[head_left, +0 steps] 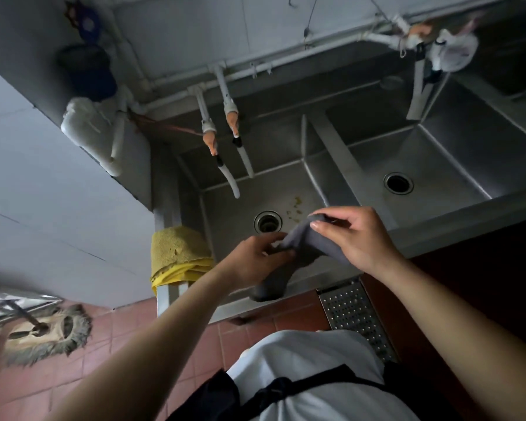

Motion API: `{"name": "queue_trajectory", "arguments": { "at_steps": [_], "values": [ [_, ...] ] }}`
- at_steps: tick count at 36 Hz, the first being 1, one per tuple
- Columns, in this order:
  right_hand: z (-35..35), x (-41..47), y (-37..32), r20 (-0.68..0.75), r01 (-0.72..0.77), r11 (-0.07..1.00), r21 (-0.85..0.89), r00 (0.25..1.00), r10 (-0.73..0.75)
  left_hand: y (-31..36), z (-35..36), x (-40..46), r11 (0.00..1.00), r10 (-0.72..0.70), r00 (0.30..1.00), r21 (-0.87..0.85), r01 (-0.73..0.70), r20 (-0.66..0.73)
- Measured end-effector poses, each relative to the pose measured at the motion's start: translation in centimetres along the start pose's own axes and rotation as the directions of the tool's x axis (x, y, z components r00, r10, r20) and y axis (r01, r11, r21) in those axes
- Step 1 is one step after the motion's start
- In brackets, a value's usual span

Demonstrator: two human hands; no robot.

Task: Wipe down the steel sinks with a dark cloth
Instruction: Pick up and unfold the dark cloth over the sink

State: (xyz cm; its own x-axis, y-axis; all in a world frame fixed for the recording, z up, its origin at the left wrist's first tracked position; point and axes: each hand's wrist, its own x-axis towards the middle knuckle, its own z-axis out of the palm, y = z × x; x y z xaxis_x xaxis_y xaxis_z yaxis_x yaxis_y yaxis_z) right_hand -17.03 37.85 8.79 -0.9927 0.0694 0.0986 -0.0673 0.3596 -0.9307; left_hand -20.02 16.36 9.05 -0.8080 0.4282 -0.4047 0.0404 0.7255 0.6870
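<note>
The dark cloth point(301, 250) hangs over the near rim of the left sink point(240, 205), held up between both hands, its loose end drooping onto the front edge. The left hand point(255, 256) pinches one bunched end with curled fingers; the right hand point(356, 238) grips the other end, thumb and fingers closed around the fabric. Beyond the divider lies the right sink point(438, 165). A yellow towel point(179, 253) drapes over the left corner, and two taps point(225, 138) hang above the basin.
</note>
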Motion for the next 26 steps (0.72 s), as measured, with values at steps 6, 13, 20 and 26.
{"name": "queue_trajectory", "arguments": {
  "at_steps": [6,13,20,26],
  "values": [
    [-5.0,2.4,0.8,0.045,0.026,0.998,-0.058,0.999,-0.024,4.9,1.9,2.8,0.975,-0.063,0.989,-0.222,0.032,-0.137],
    [-7.4,0.8,3.2,-0.058,0.03,0.999,0.036,0.998,-0.028,10.2,3.9,5.7,0.53,-0.22,0.971,-0.847,0.041,-0.09],
    [-5.5,-2.4,6.0,0.062,0.083,0.996,0.018,0.995,-0.084,11.9,7.5,6.6,0.19,-0.455,0.889,-0.981,0.046,-0.047],
    [-7.2,-2.2,7.6,0.06,0.137,0.979,-0.15,0.99,-0.129,12.5,8.0,7.0,0.086,-0.468,0.882,-0.99,0.114,0.061]
  ]
}}
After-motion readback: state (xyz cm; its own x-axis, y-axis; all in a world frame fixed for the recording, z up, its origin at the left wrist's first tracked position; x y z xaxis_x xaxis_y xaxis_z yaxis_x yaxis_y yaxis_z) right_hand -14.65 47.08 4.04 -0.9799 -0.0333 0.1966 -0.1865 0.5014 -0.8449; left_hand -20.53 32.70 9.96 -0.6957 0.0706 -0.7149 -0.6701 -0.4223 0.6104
